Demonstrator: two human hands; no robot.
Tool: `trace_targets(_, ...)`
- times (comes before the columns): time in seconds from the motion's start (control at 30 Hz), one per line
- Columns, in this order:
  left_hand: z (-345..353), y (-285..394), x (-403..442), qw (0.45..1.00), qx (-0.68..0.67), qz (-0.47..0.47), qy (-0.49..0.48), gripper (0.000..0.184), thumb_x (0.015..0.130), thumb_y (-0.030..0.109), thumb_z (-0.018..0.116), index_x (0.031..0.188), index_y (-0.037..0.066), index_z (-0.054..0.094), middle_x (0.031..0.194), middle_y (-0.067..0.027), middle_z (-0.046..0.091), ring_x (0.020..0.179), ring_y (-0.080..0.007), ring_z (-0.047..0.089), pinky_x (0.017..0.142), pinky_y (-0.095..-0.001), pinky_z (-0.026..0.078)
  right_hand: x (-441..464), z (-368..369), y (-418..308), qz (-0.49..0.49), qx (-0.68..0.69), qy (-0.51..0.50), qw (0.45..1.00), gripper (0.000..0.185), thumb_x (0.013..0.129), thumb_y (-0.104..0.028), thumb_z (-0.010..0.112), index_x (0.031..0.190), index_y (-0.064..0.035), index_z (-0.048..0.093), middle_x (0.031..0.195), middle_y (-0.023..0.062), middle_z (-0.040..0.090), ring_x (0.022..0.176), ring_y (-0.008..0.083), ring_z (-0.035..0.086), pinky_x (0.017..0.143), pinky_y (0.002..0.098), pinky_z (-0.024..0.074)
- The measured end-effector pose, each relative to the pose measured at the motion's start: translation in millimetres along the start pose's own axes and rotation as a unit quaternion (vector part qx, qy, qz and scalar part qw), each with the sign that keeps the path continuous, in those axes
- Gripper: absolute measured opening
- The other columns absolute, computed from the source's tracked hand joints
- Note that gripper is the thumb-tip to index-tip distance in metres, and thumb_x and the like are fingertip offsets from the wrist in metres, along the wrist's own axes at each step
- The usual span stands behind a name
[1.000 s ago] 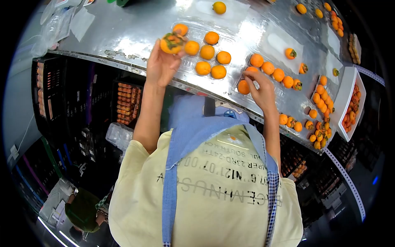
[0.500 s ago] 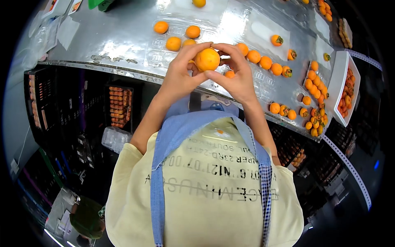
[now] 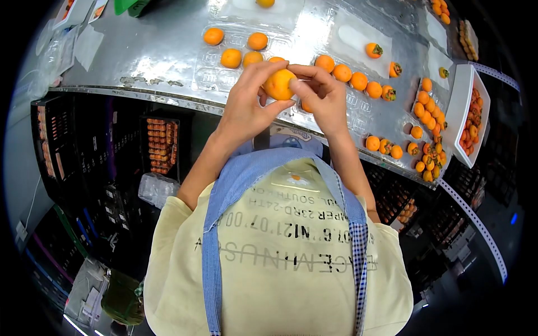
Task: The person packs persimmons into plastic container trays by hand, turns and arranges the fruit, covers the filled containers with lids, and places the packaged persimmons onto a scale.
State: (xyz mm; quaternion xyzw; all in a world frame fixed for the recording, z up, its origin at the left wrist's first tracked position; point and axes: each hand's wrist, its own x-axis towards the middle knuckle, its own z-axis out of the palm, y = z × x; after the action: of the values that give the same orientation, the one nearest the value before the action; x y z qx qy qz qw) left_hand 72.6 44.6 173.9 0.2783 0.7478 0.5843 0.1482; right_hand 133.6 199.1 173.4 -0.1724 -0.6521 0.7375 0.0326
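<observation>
Above the table's front edge, my left hand (image 3: 250, 101) and my right hand (image 3: 324, 98) hold one orange persimmon (image 3: 279, 84) between their fingers, with my right thumb on its face. Behind and left of it, persimmons (image 3: 231, 58) sit in a clear plastic tray (image 3: 208, 79), partly hidden by my hands. To the right a row of persimmons (image 3: 358, 80) lies in another clear tray (image 3: 358, 115). One more persimmon shows partly below my right fingers.
A white crate (image 3: 460, 112) of darker orange fruit stands at the right end of the metal table (image 3: 134, 56). Persimmons (image 3: 430, 161) cluster near it. A green object (image 3: 131, 5) is at the back left. Black crates (image 3: 162, 147) stand below the front edge.
My left hand, first raised at the left with a persimmon, has moved right; my right hand has left the right tray and joined it. The held persimmon has turned, its leafy top now out of sight.
</observation>
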Motion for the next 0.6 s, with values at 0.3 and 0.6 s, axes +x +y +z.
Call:
trace_targets(0.3,-4.5,2.9,-0.4,0.999,0.020,-0.030,-0.023,0.057,0.070,0.005,0.075,0.124,0.007,0.056,0.116,-0.0080,0.055,0.090,-0.0130,0.055,0.061,-0.0209,0.045,-2.2,-0.6,1.8,-0.151,-0.186,0.011,0.971,0.031,0.078,-0.008,0.070,0.106,0.0021,0.066,0.103,0.0172,0.067,0.083,0.0190,0.068,0.072,0.0280,0.0548)
trace_targets(0.6,-4.6,3.8,-0.2,0.999,0.027,-0.028,-0.018,0.057,0.070,0.006,0.076,0.123,0.007,0.057,0.113,-0.0074,0.056,0.089,-0.0127,0.056,0.061,-0.0212,0.046,-2.0,1.2,0.0,-0.189,-0.194,0.008,0.962,0.029,0.077,-0.009,0.071,0.104,0.0011,0.067,0.099,0.0149,0.069,0.082,0.0182,0.069,0.069,0.0271,0.0555)
